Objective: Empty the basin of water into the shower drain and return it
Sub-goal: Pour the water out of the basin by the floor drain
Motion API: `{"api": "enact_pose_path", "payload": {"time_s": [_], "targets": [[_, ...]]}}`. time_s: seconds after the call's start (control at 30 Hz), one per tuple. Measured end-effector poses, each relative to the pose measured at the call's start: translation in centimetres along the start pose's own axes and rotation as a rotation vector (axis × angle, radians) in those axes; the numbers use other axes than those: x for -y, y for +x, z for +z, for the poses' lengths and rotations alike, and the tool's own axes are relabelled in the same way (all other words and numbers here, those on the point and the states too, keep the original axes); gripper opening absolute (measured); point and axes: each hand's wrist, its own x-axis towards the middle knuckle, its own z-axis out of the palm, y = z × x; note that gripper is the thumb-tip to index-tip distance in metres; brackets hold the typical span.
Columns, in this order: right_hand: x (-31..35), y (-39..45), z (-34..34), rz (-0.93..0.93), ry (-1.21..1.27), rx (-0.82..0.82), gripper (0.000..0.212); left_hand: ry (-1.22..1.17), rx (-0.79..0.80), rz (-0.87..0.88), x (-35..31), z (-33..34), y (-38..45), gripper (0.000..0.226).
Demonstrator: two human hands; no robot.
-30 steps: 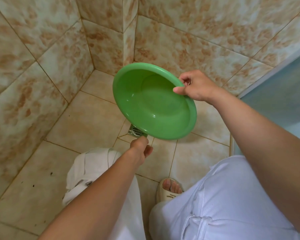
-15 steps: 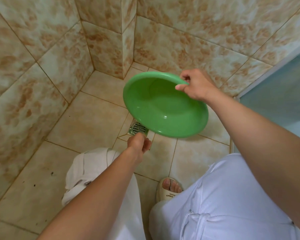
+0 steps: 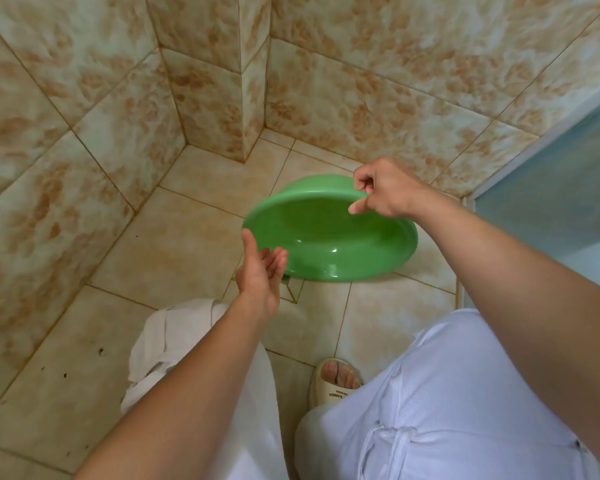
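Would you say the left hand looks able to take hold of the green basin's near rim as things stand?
Probably yes. The left hand is open, its thumb by the near rim of the green basin, with nothing between them. The right hand already pinches the far rim, leaving the near side free.

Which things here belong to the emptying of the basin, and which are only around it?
Part of the job:
- green basin, tilted
- right hand, gripping its rim
- left hand, open beside the rim
- floor drain, mostly hidden under the basin

Only around:
- sandal
- glass door
- tiled wall
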Motion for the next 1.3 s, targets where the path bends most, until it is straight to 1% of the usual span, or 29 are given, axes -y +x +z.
{"api": "enact_pose_path", "payload": {"time_s": [0.07,0.13,0.23,0.3,0.37,0.5,0.6,0.7,0.8,0.93,1.1,1.3], "targets": [[0.4,-0.1,-0.2,-0.016,-0.009,0.033,0.042,-0.069,0.001,-0.012,-0.6,-0.1,0.0,0.082],[0.9,-0.4,-0.3,-0.03,-0.015,0.078,0.042,-0.102,-0.027,-0.022,-1.1,-0.2,0.1,0.076],[1.6,-0.8,-0.4,-0.065,-0.041,0.122,0.044,-0.117,-0.075,-0.055,-1.6,-0.4,0.0,0.05],[1.8,-0.9,-0.5,-0.077,-0.047,0.113,0.044,-0.137,-0.07,-0.063,-1.9,-0.4,-0.2,0.032],[1.8,-1.0,-0.6,-0.068,-0.042,0.093,0.043,-0.127,-0.056,-0.034,-2.2,-0.4,-0.4,0.025],[1.4,-0.9,0.1,-0.016,-0.03,0.1,0.039,0.001,-0.065,0.0,-2.1,-0.6,-0.3,0.026],[0.7,-0.8,1.0,0.031,-0.061,0.156,0.039,0.06,-0.081,-0.066,-1.8,-0.9,0.0,0.028],[0.3,-0.9,1.3,0.064,-0.094,0.191,0.04,0.068,-0.067,-0.13,-1.8,-1.1,0.2,0.026],[0.1,-0.7,1.2,0.072,-0.086,0.152,0.039,0.04,-0.028,-0.15,-1.9,-1.1,0.1,0.027],[0.4,-0.5,0.8,0.068,-0.051,0.127,0.036,0.064,-0.024,-0.112,-1.9,-1.0,-0.1,0.028],[0.8,-1.2,0.3,0.071,-0.081,0.189,0.032,0.129,-0.034,-0.115,-1.6,-0.9,-0.3,0.029],[2.7,-1.6,-0.9,-0.037,0.01,0.108,0.03,0.166,-0.076,-0.158,-1.2,-0.4,-0.4,0.044]]}}
